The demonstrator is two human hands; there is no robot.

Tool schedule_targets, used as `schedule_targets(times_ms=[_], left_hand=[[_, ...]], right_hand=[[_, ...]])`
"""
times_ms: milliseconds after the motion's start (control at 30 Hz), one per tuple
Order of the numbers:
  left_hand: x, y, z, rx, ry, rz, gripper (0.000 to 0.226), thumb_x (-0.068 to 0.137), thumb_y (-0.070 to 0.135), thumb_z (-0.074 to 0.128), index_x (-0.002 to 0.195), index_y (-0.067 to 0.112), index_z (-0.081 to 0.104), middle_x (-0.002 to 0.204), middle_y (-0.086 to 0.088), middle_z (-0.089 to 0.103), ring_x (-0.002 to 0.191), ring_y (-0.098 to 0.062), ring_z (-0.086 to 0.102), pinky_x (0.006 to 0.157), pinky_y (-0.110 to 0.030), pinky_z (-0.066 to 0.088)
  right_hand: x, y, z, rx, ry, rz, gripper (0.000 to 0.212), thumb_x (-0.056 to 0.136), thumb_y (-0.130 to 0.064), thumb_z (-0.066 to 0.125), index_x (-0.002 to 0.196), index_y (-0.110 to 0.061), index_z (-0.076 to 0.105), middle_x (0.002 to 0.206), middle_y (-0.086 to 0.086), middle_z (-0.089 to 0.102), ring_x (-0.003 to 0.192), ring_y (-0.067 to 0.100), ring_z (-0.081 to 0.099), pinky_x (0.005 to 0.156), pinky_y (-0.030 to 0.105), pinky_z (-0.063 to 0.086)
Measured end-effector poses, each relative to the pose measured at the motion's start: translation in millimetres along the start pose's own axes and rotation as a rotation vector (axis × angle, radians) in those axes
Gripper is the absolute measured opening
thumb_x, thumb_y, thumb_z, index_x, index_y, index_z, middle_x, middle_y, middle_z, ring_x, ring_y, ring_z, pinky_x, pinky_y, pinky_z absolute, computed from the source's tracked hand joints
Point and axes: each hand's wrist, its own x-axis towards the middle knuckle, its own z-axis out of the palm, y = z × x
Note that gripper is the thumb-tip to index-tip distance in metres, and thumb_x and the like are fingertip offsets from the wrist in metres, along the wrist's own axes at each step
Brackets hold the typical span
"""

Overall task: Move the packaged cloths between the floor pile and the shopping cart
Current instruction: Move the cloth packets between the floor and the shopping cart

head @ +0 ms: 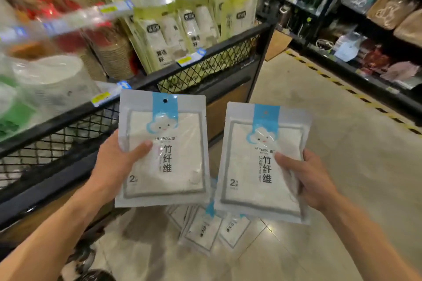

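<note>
Black mesh walls the shopping cart (205,68) at our left, the largest thing before us, its rim level with the packs we carry. Beige tile floor (319,121) spreads to our right, and on it, just below our hands, lies the floor pile (205,228) of packaged cloths; we count about three there, though overlap hides the rest. Two more are in the air: our left hand (114,162) grips the left pack (166,155) at its side edge, thumb across the front, and our right hand (312,180) grips the right pack (258,166) the same way, fingers curled behind. We judge each pack light, flat and limp, with a slick film that may slide, so a pinch on the edge seam or lower corner should hold best.
</note>
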Motion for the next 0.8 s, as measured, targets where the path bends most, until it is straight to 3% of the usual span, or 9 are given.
schedule_targets(times_ms=[133,200,267,400,567,667,733,800], left_hand=[[-41,98,-52,-0.08,-0.002,0.025,0.048,0.075,0.023,0.079,0.12,0.012,0.066,0.101,-0.007,0.078,0.087,-0.025,0.077,0.072,-0.043,0.064],[-64,139,-76,-0.101,0.015,0.052,0.05,0.071,0.025,0.079,0.118,0.01,0.067,0.102,-0.011,0.078,0.09,-0.03,0.077,0.076,-0.048,0.062],[-87,172,-100,-0.123,0.07,0.083,0.048,0.07,0.024,0.08,0.115,0.011,0.069,0.101,-0.011,0.078,0.09,-0.032,0.076,0.081,-0.049,0.059],[-141,223,-139,-0.132,0.161,0.131,0.041,0.074,0.02,0.08,0.112,0.012,0.068,0.095,-0.008,0.079,0.084,-0.03,0.077,0.069,-0.043,0.062],[-210,253,-180,-0.153,0.296,0.155,0.057,0.061,0.027,0.09,0.111,0.012,0.069,0.099,-0.013,0.078,0.085,-0.032,0.077,0.074,-0.049,0.062],[-258,258,-192,-0.208,0.407,0.193,0.033,0.076,0.014,0.078,0.107,0.014,0.07,0.1,-0.013,0.078,0.084,-0.03,0.077,0.069,-0.045,0.064],[-293,255,-197,-0.216,0.472,0.191,0.041,0.076,0.015,0.079,0.116,0.012,0.069,0.105,-0.016,0.077,0.09,-0.035,0.075,0.077,-0.051,0.062],[-331,249,-199,-0.22,0.543,0.196,0.047,0.074,0.016,0.078,0.119,0.008,0.068,0.106,-0.016,0.077,0.091,-0.036,0.075,0.076,-0.05,0.063]], right_hand=[[-56,-89,34,-0.059,-0.061,-0.064,0.02,0.089,0.006,0.07,0.109,0.003,0.07,0.085,0.014,0.079,0.061,0.017,0.074,0.049,0.023,0.055],[-84,-128,50,-0.095,-0.107,-0.097,0.011,0.091,0.005,0.069,0.101,0.001,0.069,0.072,0.007,0.077,0.054,0.013,0.071,0.045,0.022,0.052],[-109,-159,66,-0.119,-0.148,-0.122,0.013,0.09,0.001,0.072,0.103,-0.001,0.07,0.081,0.012,0.079,0.064,0.019,0.073,0.052,0.029,0.057],[-149,-201,95,-0.123,-0.241,-0.171,0.025,0.086,-0.004,0.078,0.109,0.002,0.071,0.09,0.019,0.078,0.072,0.029,0.073,0.06,0.038,0.061],[-193,-230,129,-0.077,-0.415,-0.195,0.029,0.085,0.001,0.077,0.112,-0.001,0.069,0.103,0.019,0.079,0.094,0.039,0.076,0.075,0.046,0.065],[-212,-239,142,-0.098,-0.534,-0.202,0.031,0.086,0.001,0.077,0.116,-0.001,0.069,0.103,0.016,0.079,0.093,0.036,0.077,0.075,0.044,0.064],[-224,-241,148,-0.138,-0.602,-0.21,0.032,0.086,-0.004,0.079,0.116,-0.002,0.067,0.102,0.016,0.079,0.091,0.035,0.078,0.077,0.046,0.064],[-237,-241,153,-0.165,-0.659,-0.228,0.031,0.087,-0.006,0.08,0.114,-0.003,0.066,0.101,0.016,0.079,0.088,0.033,0.078,0.075,0.045,0.064]])
